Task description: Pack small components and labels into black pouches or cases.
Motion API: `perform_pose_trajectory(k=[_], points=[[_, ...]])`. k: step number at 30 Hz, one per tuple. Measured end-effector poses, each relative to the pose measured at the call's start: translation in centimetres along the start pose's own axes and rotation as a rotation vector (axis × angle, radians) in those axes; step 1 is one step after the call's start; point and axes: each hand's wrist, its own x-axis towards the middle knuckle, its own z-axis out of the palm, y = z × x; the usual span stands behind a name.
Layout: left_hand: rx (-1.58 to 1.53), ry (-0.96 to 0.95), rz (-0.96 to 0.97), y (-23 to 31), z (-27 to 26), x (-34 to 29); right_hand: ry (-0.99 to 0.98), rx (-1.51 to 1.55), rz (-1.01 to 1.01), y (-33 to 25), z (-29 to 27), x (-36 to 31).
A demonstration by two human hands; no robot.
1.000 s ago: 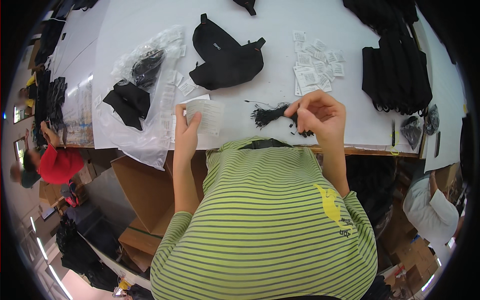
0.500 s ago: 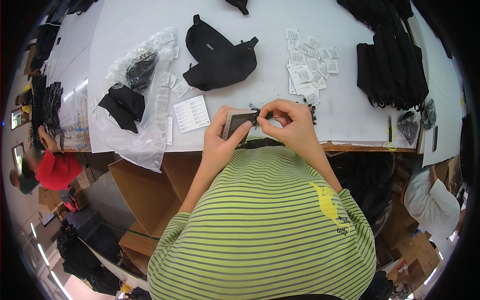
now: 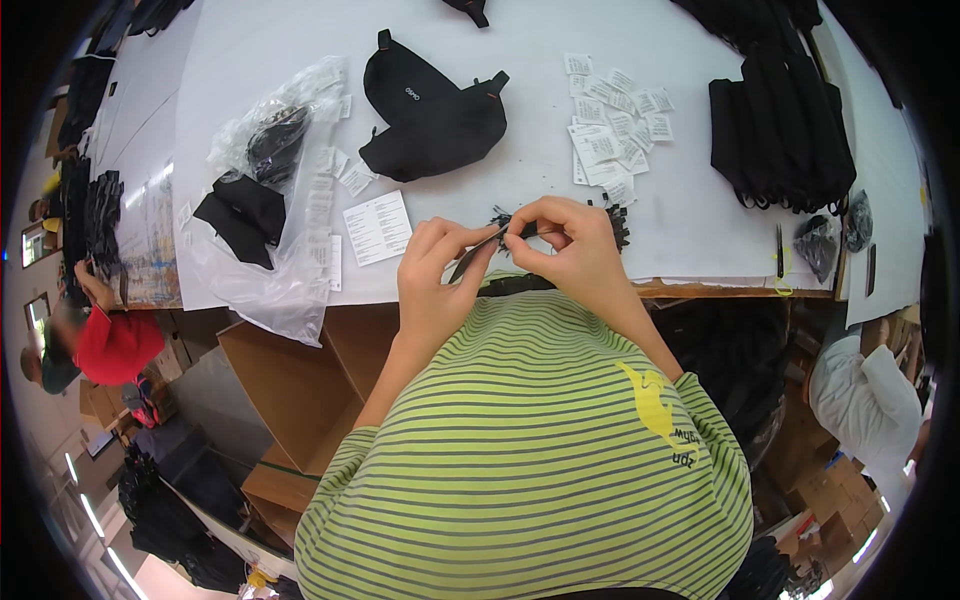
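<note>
My left hand (image 3: 432,270) is closed around a dark hang tag (image 3: 470,262), turned nearly edge-on. The thumb and fingers of my right hand (image 3: 572,240) pinch at the tag's upper end, where thin black strings (image 3: 499,215) stick out; the exact grip point is partly hidden by the fingers. A bundle of small black strings (image 3: 618,228) lies on the table behind my right hand. Just left of my left hand is a white printed card (image 3: 377,228). Beyond the hands lie two black pouch-shaped bags (image 3: 430,125), one overlapping the other.
Loose white labels (image 3: 612,125) lie scattered at centre right. A clear plastic bag (image 3: 300,290) with black items is at left. Black bags (image 3: 780,140) are stacked at right, near black tweezers (image 3: 780,250). Open cardboard boxes (image 3: 285,385) stand below the table edge. Other people are at both sides.
The tag has tilted from showing its flat face to nearly edge-on. My left hand has turned with it and shifted slightly left; my right hand still pinches at its end.
</note>
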Motion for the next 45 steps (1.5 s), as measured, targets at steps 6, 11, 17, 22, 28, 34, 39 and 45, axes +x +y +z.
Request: perform_pose_trajectory(k=[6, 11, 17, 22, 28, 34, 39, 45], points=[[-0.156, -0.060, -0.108, -0.6, 0.2, -0.1, 0.024, 0.007, -0.041, 0.2, 0.2, -0.1], [-0.419, -0.029, -0.290, -0.6, 0.2, -0.2, 0.045, -0.044, -0.117, -0.2, 0.3, -0.2], [-0.094, 0.014, 0.002, -0.3, 0.2, -0.1, 0.075, -0.037, -0.123, -0.3, 0.3, -0.5], [-0.220, 0.041, -0.022, -0.8, 0.4, -0.4, 0.141, -0.124, -0.303, 0.0, 0.8, -0.6], [-0.228, 0.067, -0.005, -0.5, 0.4, -0.5, 0.189, -0.151, -0.358, 0.1, 0.9, -0.7], [-0.222, 0.082, 0.044, -0.8, 0.4, -0.3, 0.201, -0.130, -0.372, 0.0, 1.0, -0.5], [-0.152, 0.101, 0.145, -0.7, 0.3, 0.0, 0.217, 0.022, -0.203, -0.1, 1.2, -0.7], [-0.775, -0.230, -0.207, -2.0, -0.8, 0.5, 0.005, 0.054, -0.170, 0.3, -0.7, -0.7]])
